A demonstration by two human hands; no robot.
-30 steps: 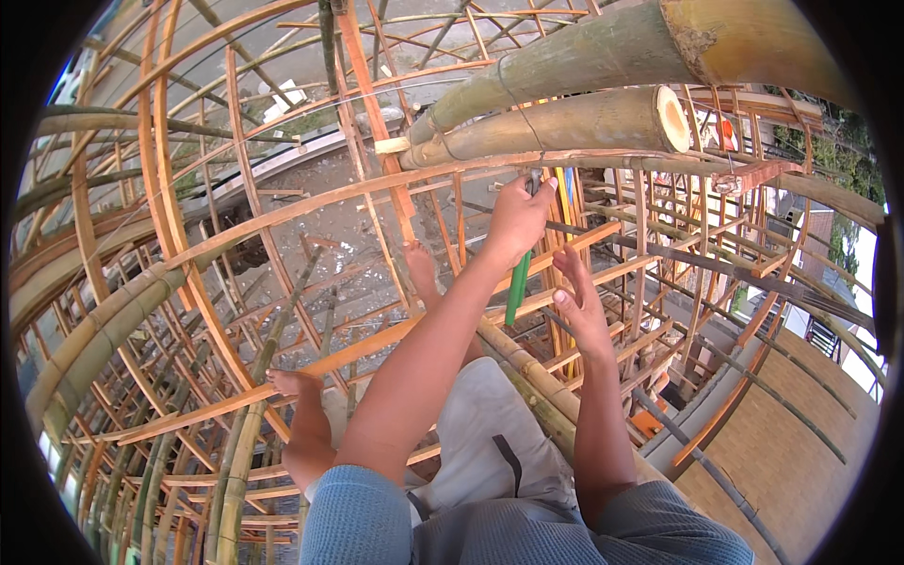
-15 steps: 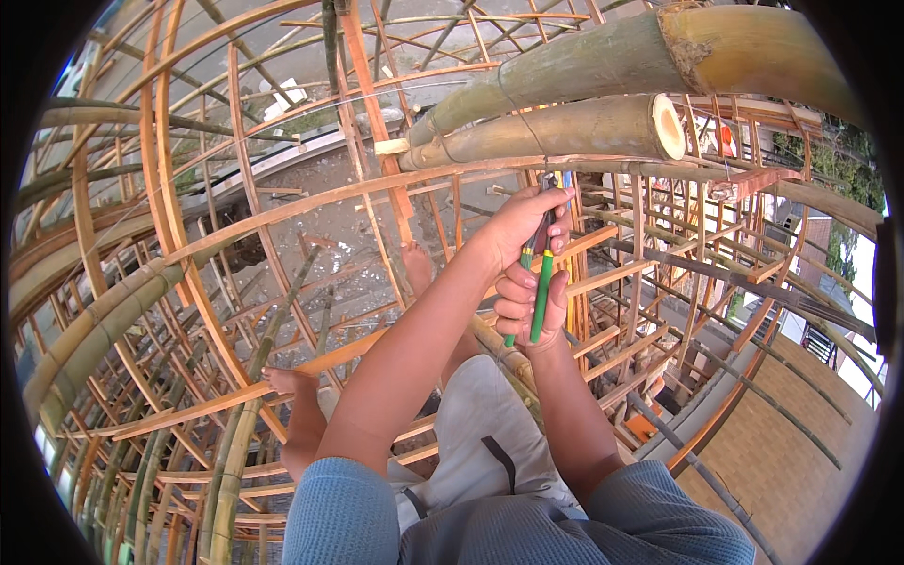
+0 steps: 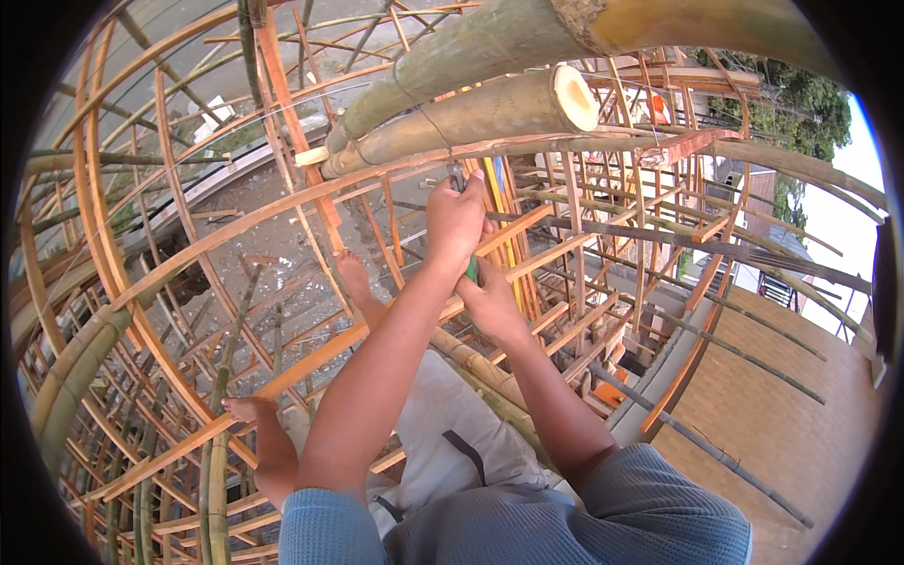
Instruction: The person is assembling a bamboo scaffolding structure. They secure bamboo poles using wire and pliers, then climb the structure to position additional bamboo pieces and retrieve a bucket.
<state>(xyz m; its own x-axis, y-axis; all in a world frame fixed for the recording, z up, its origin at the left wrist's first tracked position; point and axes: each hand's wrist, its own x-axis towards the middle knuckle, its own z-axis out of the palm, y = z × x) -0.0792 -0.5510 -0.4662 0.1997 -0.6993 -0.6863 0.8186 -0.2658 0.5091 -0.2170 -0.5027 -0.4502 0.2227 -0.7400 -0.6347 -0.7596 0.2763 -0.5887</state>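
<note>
Both of my hands are on a pair of green-handled pliers [image 3: 472, 269]. My left hand [image 3: 454, 224] is closed around their upper part, just below the dark jaws. My right hand [image 3: 493, 301] grips the handles beneath it and hides most of them. The jaws point up at a thin tie wire [image 3: 435, 127], which loops around two bamboo poles. The upper, thicker bamboo pole [image 3: 490, 47] lies across a shorter cut bamboo pole [image 3: 480, 111] with a pale open end. Whether the jaws bite the wire is too small to tell.
A curved wooden rail [image 3: 254, 221] passes under the bamboo poles. My bare feet rest on a timber slat [image 3: 311, 370] and near an upright post [image 3: 299, 118]. Bamboo and timber scaffolding surrounds me, high above the ground. A tan tiled roof [image 3: 753, 395] lies at lower right.
The view has shifted, so the poles and my hands appear farther left. My hands have turned on the pliers, and the green handles, plainly visible before, are now mostly covered.
</note>
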